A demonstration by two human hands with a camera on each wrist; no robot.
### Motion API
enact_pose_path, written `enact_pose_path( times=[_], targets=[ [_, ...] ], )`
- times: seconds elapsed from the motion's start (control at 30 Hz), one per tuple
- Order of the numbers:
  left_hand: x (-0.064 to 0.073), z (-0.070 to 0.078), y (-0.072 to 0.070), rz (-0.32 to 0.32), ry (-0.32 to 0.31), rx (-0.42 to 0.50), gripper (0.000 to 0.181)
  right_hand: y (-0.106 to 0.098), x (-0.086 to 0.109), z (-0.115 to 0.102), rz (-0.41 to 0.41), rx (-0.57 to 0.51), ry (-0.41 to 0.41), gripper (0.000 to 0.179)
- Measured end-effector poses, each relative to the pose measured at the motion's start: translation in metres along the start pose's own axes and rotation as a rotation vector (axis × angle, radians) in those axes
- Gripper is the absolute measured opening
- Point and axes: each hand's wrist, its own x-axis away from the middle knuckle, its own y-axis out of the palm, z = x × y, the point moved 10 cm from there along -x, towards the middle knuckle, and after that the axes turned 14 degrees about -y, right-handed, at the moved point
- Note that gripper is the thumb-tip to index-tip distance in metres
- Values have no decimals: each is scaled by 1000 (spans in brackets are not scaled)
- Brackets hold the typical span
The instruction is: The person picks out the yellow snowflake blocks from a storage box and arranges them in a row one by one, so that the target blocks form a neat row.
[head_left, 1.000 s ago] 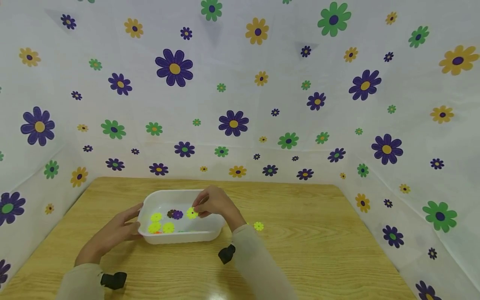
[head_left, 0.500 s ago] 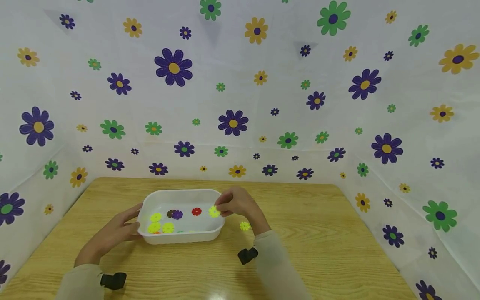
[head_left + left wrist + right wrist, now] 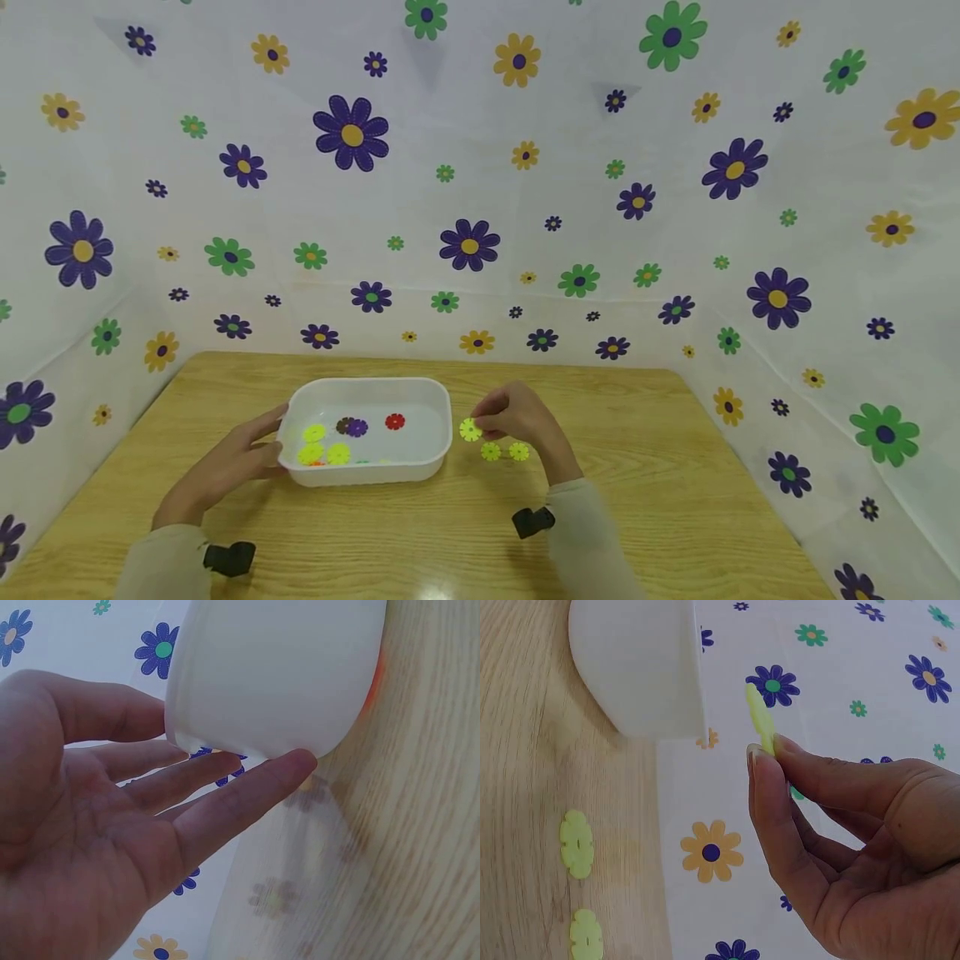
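The right hand (image 3: 521, 417) pinches a yellow disc (image 3: 470, 429) between thumb and fingertips, raised above the table (image 3: 637, 500) just right of the tray (image 3: 367, 475); half a second ago it was at the tray's right rim. Two loose discs (image 3: 491, 451) now show near it, where the wrist then hid one. The left hand (image 3: 228, 462), fingers nearly straight, touches the tray's left end, as before.

You have one white tray (image 3: 367, 476) on one tabletop (image 3: 637, 467). You count six clear yellow discs (image 3: 468, 430): one in your right grip (image 3: 521, 413), two on the tabletop, three in the tray, with one red disc (image 3: 394, 422), one purple disc (image 3: 359, 427) and one brown disc (image 3: 342, 426); other pieces (image 3: 317, 463) are mostly hidden.
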Motion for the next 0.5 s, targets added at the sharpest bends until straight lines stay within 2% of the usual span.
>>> enact_pose_path(
  times=[0.23,0.5],
  targets=[
    [0,4,2,0,13,-14,75,-21,15,20,50,-7,3,10],
    [2,4,1,9,11,-8,76,-36,27,36,59,7,-4,12]
  ],
)
